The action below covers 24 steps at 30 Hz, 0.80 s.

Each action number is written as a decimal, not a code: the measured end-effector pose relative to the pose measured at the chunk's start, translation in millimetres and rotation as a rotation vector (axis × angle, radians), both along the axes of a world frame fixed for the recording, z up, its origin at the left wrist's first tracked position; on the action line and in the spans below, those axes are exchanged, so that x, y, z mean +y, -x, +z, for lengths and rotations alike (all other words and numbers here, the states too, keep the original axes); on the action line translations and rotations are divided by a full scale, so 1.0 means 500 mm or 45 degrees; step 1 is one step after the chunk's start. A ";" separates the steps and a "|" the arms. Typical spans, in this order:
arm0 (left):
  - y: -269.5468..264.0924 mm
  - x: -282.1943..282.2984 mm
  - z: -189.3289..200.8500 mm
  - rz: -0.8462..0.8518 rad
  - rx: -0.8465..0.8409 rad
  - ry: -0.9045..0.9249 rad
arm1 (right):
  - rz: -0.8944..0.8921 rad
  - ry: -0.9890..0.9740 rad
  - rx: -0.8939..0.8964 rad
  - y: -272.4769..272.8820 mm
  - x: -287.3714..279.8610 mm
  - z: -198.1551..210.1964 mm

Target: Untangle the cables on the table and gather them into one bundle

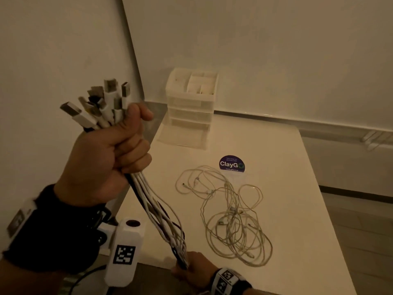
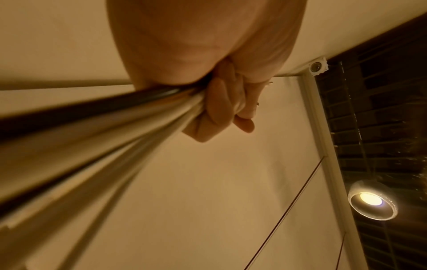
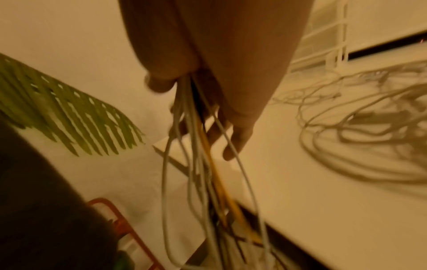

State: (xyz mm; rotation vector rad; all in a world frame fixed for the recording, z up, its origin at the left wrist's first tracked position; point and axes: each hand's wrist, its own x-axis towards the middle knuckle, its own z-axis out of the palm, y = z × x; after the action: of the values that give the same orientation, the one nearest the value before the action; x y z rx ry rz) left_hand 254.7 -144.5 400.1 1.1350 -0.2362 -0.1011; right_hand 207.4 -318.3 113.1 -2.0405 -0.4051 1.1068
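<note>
Head view. My left hand (image 1: 106, 158) is fisted tight around the cable bundle (image 1: 155, 205), raised off the table's left edge. Above the fist the USB plugs (image 1: 106, 101) fan out, mostly white with one or two dark ones. Below the fist the strands, white plus a few dark, run down and to the right into my right hand (image 1: 191, 267), which closes around them at the near edge of the table (image 1: 287, 209). To the right of both grips, a loose tangle of thin pale cables (image 1: 229, 216) lies flat on the tabletop, well apart from the bundle. Beyond the tangle sits a round dark ClayGo sticker (image 1: 232, 164); farther still, a translucent drawer organiser (image 1: 191, 103) stands in the table's far left corner against the wall (image 1: 276, 50). Pale, dimly lit tabletop; bare surface right of the tangle.

Left wrist view. Fingers (image 2: 221, 102) curled hard over the bundle (image 2: 92, 137); a dark strand runs along the top of pale ones, blurred. A ceiling lamp (image 2: 372, 201) glows lower right.

Right wrist view. Right hand (image 3: 208, 73) holds the strands (image 3: 196, 164) between thumb and fingers, the lower fingers loose. They hang past the table edge (image 3: 277, 215), one yellowish. The loose tangle (image 3: 358, 137) lies right of the grip on the tabletop. A green slatted object (image 3: 69, 113) sits left.
</note>
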 end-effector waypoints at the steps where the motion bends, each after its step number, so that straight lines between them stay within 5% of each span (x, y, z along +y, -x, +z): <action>1: 0.000 -0.005 0.000 0.005 0.011 0.002 | 0.048 -0.010 0.009 -0.009 -0.022 0.010; 5: -0.001 -0.024 -0.007 0.038 0.043 0.002 | 0.187 0.173 -0.019 -0.087 -0.140 0.029; 11: -0.005 -0.054 -0.024 0.108 0.056 0.016 | -0.280 0.413 -0.426 -0.223 -0.289 0.015; 19: -0.011 -0.092 -0.041 0.245 0.135 -0.035 | 0.208 0.781 -0.740 -0.208 -0.227 -0.106; 24: -0.031 -0.101 -0.042 0.294 0.154 -0.052 | 0.245 0.867 -0.913 -0.205 -0.219 -0.109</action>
State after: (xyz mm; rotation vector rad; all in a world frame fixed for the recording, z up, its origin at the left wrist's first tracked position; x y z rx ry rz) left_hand 270.3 -194.8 379.3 1.1852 0.0048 0.0301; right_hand 309.9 -427.8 58.3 -3.0562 -0.6459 0.6120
